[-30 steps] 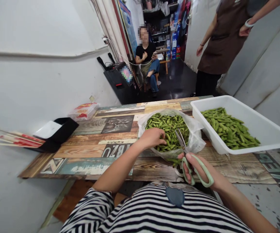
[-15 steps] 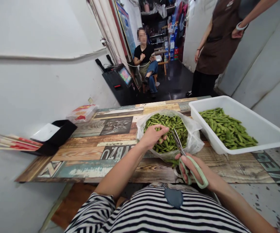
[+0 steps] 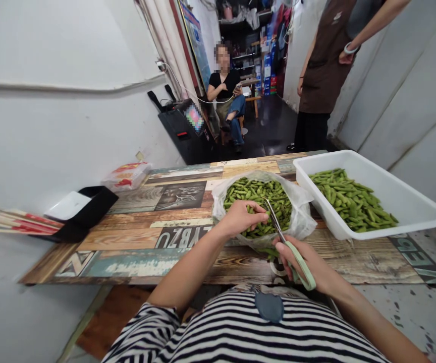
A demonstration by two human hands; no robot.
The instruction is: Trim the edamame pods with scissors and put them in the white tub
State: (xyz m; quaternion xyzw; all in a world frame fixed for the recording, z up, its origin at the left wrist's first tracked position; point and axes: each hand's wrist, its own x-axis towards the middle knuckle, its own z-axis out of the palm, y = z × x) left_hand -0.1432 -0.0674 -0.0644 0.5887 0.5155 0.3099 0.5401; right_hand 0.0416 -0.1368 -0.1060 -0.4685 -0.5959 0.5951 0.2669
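Green-handled scissors (image 3: pixel 302 264) are in my right hand (image 3: pixel 305 259), their metal blades pointing up and left over the pods, close together. My left hand (image 3: pixel 244 218) hovers above the bag with thumb and fingers pinched, close to the blade tips. An edamame pod seems to be in that pinch, mostly hidden by the fingers. Below both hands, a clear plastic bag (image 3: pixel 304 222) stands with its mouth spread, full of edamame pods (image 3: pixel 252 189). To its right, a white plastic tub (image 3: pixel 415 214) holds a heap of edamame pods (image 3: pixel 354 201).
At the table's left end stand a black holder (image 3: pixel 104 204) with red-and-white wrapped chopsticks (image 3: pixel 24 224) and a plastic packet (image 3: pixel 127 176). Past the wood-patterned table (image 3: pixel 127 222), one person (image 3: pixel 223 91) sits and another in a brown apron (image 3: pixel 324 75) stands.
The scissor blades have come together and the handles have turned in my right hand. My left hand has shifted slightly right and down. The standing person has moved a little left.
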